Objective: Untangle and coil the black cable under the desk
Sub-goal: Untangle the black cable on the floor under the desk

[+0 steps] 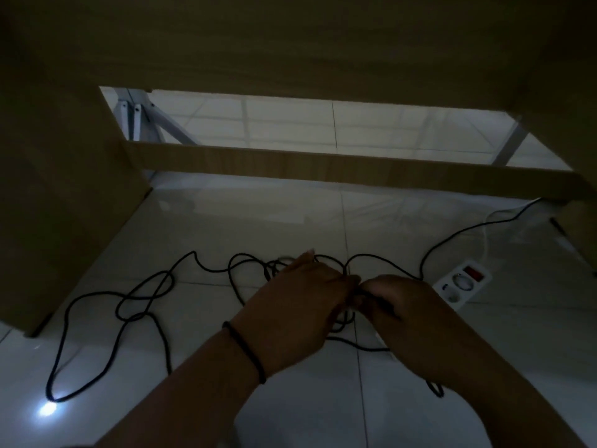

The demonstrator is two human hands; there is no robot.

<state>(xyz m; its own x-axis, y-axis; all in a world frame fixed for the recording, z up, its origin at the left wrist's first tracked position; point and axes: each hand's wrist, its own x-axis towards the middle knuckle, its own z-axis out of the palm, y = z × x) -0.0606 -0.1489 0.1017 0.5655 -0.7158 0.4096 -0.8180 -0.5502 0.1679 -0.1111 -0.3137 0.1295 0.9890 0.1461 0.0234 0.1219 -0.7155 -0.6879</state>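
Black cable [151,297] sprawls in loose, crossing loops over the pale tiled floor [226,227] beneath the wooden desk [290,43]. Most of the tangle lies to the left of the hands, with one long loop reaching toward the floor's near-left area, and another strand running away to the far right past a white power strip [462,281]. The left hand [294,305], with a dark band at its wrist, and the right hand [407,318] meet over the knotted middle of the cable. Both have a narrow grip, fingertips pinching strands where they touch; a few coils lie directly beneath them. The light is dim.
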